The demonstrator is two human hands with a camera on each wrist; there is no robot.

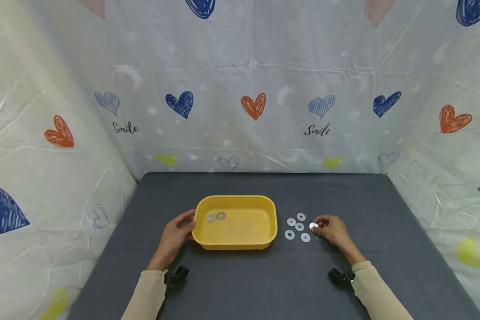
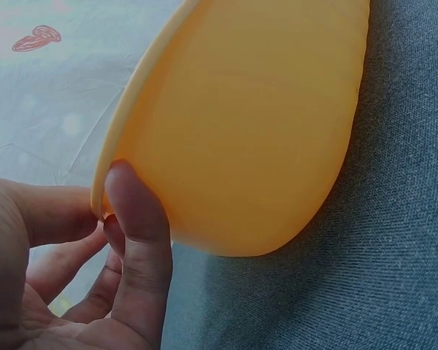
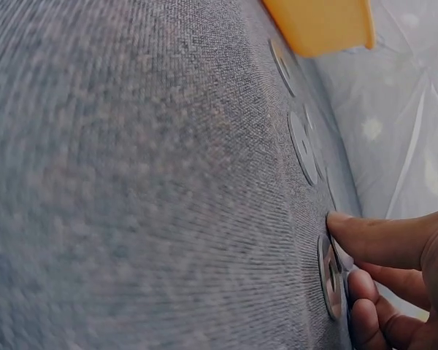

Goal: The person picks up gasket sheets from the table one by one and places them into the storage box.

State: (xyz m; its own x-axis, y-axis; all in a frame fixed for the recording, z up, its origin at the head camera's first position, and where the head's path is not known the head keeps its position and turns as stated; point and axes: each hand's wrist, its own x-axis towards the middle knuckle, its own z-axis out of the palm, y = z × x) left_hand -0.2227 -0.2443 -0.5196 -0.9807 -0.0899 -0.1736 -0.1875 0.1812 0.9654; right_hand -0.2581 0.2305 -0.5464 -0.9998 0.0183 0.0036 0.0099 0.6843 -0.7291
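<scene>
Head camera looks forward-down; 2 close wrist views share the tub (image 1: 244, 226).

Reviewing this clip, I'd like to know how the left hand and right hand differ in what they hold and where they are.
The left hand grips the yellow tray by its rim, while the right hand pinches a silvery ring. The left hand is at the tray's left end; the right hand is away from the tray, with loose rings between. Both emerge from cream sleeves.
</scene>
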